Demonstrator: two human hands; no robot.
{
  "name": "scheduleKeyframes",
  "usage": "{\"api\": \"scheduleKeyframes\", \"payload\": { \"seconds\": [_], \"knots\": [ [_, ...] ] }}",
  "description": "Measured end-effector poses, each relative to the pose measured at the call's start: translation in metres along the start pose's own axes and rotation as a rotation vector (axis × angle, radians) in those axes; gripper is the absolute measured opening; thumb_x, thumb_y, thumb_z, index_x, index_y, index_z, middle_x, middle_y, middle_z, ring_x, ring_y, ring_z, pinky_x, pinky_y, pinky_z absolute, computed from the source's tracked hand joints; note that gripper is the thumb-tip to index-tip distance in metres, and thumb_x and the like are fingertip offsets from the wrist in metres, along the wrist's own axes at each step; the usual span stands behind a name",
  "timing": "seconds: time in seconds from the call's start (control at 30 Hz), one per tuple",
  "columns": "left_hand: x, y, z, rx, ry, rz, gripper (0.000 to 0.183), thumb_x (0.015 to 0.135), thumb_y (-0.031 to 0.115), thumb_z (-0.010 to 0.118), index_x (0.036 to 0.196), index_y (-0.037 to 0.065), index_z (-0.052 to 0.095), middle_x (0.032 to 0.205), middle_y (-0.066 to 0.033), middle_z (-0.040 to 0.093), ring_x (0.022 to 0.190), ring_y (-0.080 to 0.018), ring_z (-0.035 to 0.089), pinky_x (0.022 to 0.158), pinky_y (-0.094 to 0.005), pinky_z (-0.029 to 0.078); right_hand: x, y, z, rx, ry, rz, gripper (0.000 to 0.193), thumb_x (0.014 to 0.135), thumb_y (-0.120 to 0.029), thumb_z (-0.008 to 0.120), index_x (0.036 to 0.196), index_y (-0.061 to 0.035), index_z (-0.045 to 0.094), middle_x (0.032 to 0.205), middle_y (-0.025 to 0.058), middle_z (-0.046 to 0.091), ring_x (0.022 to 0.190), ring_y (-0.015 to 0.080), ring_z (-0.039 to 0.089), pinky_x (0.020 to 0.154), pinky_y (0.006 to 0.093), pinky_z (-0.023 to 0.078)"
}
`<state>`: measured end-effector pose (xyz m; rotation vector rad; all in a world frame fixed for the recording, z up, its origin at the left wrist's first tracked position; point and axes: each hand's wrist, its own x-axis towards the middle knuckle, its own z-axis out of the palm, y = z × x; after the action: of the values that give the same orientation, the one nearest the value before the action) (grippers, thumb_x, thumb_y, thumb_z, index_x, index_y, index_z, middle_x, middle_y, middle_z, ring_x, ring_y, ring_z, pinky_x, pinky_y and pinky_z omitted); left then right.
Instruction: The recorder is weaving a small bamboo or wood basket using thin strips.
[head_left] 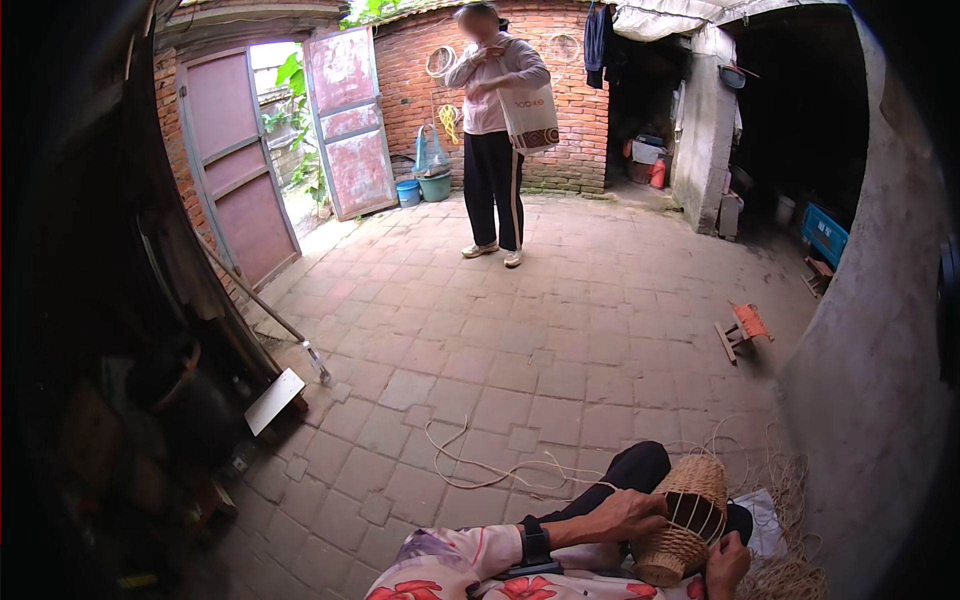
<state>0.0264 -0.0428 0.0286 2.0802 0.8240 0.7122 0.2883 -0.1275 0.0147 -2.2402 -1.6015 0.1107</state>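
Observation:
A tan woven basket [696, 482] rests tilted in my lap, with a band of bare upright strands between its woven upper part and woven base. At the left side of that open band is my left hand [637, 516], fingers closed together. A long pale cord [510, 474] runs from near this hand out over the floor to the left; its end at the fingers is partly hidden. My right hand [727, 566] curls against the lower right side of the basket, gripping it, though its fingertips are partly covered.
Loose strands [785, 575] lie heaped beside my right leg. A small stool with an orange top [746, 322] stands on the paving, right. Across the yard a person [497, 110] stands with a white bag [530, 118]. A long-handled tool [260, 302] leans at left.

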Motion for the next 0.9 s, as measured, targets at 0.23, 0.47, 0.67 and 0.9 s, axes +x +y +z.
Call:
{"api": "scheduleKeyframes", "payload": {
  "seconds": [0.23,0.47,0.67,0.9],
  "knots": [
    [0.008,-0.030,0.014,-0.223,-0.103,-0.272,0.036,0.087,0.035,0.065,0.089,0.000,0.065,0.066,-0.0082,0.062,0.058,-0.0234,0.059,0.056,-0.0361,0.046,-0.012,-0.009,-0.007,-0.093,-0.021,-0.080,0.025,0.093,-0.033,0.051,0.088,-0.0087,0.057,0.072,0.0206,0.065,0.068,0.0411,0.063,0.060,0.0508,0.048],
    [0.016,-0.026,0.023,-0.729,-0.229,-0.487,0.029,0.086,0.029,0.066,0.083,0.001,0.070,0.062,0.0010,0.054,0.051,-0.0076,0.044,0.043,-0.0280,0.035,-0.007,0.005,-0.004,-0.128,-0.107,-0.213,0.027,0.094,-0.031,0.048,0.089,-0.0054,0.057,0.070,0.0214,0.064,0.066,0.0411,0.063,0.059,0.0512,0.048],
    [0.030,-0.017,0.019,-0.509,-0.265,-0.424,0.025,0.086,0.025,0.065,0.093,0.002,0.071,0.073,-0.0004,0.062,0.065,-0.0078,0.051,0.058,-0.0257,0.042,0.010,0.051,0.043,-0.284,-0.157,-0.248,0.032,0.095,-0.028,0.045,0.084,-0.0032,0.062,0.069,0.0211,0.064,0.065,0.0397,0.064,0.057,0.0501,0.049],
    [0.029,-0.018,0.019,-0.489,-0.204,-0.419,0.024,0.083,0.025,0.067,0.083,0.001,0.070,0.067,-0.0016,0.059,0.063,-0.0101,0.053,0.057,-0.0300,0.043,0.014,0.030,0.015,-0.277,-0.181,-0.296,0.031,0.093,-0.025,0.045,0.083,-0.0027,0.064,0.073,0.0225,0.065,0.069,0.0396,0.065,0.061,0.0477,0.050]
  ]
}}
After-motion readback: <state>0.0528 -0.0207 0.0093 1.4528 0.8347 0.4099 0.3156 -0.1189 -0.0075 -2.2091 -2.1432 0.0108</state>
